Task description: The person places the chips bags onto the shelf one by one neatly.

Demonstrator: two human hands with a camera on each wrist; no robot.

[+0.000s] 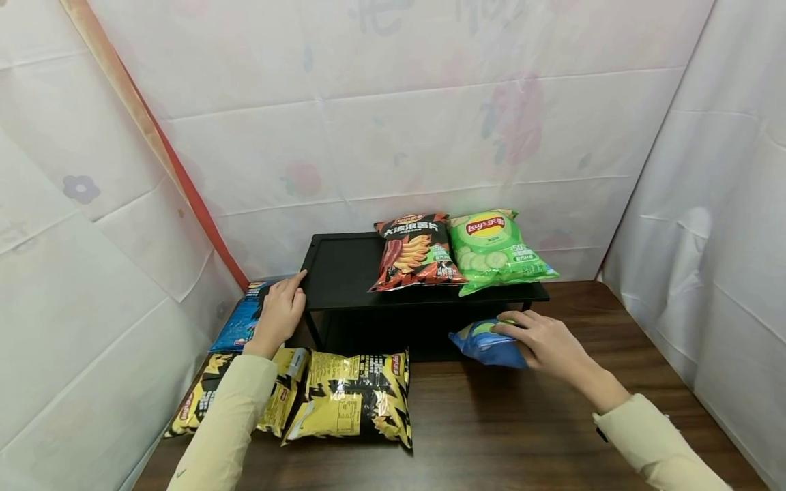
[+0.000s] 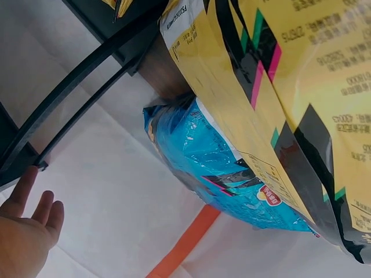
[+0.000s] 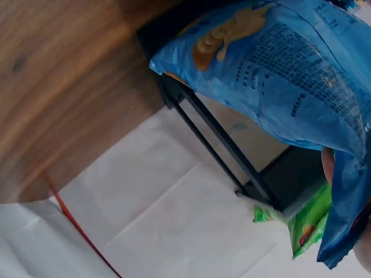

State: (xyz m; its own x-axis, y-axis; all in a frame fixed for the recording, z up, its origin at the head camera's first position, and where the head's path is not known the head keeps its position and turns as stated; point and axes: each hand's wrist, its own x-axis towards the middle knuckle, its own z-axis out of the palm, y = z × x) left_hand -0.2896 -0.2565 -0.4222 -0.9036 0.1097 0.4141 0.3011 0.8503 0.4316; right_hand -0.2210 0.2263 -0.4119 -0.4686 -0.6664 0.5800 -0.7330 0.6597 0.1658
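My right hand (image 1: 546,344) pinches a blue chip bag (image 1: 491,344) by its end, at the right front of the lower level of a black two-tier shelf (image 1: 338,273). The right wrist view shows the blue bag (image 3: 290,87) large, with the thumb and fingers partly hidden at its right end. My left hand (image 1: 281,314) touches the left edge of the shelf's top with its fingertips. Those fingers look fairly straight in the left wrist view, where the hand (image 2: 29,231) holds nothing. A red-and-black chip bag (image 1: 417,252) and a green chip bag (image 1: 497,252) lie on the top tier.
Yellow-and-black chip bags (image 1: 353,399) lie on the brown wooden table (image 1: 479,436) at front left, partly behind my left sleeve. Another blue chip bag (image 1: 236,320) sits left of the shelf. White printed cloth (image 1: 399,136) hangs behind and on both sides.
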